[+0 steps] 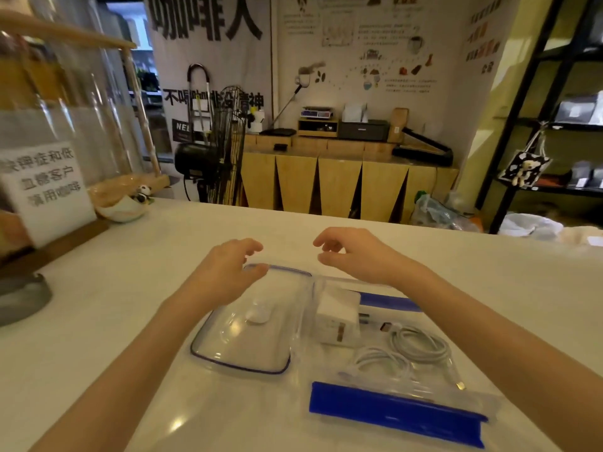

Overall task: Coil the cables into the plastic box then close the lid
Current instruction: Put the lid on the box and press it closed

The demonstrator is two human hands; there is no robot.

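Note:
A clear plastic lid (248,340) with a dark blue rim and a white round knob lies flat on the white counter. Right beside it stands the clear plastic box (398,406) with blue clip flaps at its near and far ends. Inside the box lie two coiled white cables (414,352) and a white charger block (337,318). My left hand (228,270) hovers over the lid's far corner, fingers loosely curled, holding nothing. My right hand (352,254) hovers above the box's far end, fingers relaxed and empty.
A paper sign on a wooden stand (45,187) and a small bowl with a panda figure (130,207) sit at the counter's far left. A grey dish (19,295) lies at the left edge. Behind the counter are a fan and a wooden cabinet.

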